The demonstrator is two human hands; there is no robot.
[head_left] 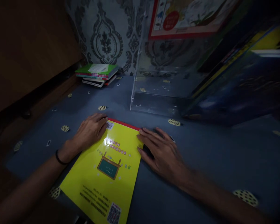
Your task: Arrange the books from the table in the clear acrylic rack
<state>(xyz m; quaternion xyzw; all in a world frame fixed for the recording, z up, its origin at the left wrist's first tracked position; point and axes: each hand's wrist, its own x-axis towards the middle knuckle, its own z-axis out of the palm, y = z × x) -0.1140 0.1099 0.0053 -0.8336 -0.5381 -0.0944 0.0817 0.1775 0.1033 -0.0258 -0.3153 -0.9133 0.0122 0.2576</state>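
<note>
A yellow book [107, 168] with a red strip along its far edge lies in front of me. Its face carries a small chalkboard picture, pink lettering, a barcode and a QR code. At its far left corner, my left hand [91, 129] is closed on the edge, fingers bent together. My right hand [162, 152] rests against the far right corner, its fingers stretched and the thumb apart, fingertips touching the edge. Whether anything lies beneath the book I cannot tell.
A blue cloth [196, 149] with pineapple-like prints covers the table. Behind stands a clear acrylic rack [158, 98] bearing a red-bordered book [165, 34]. Dark blue books [242, 87] lean at right. A stack of books [96, 73] lies back left, near a brown wooden panel [32, 46].
</note>
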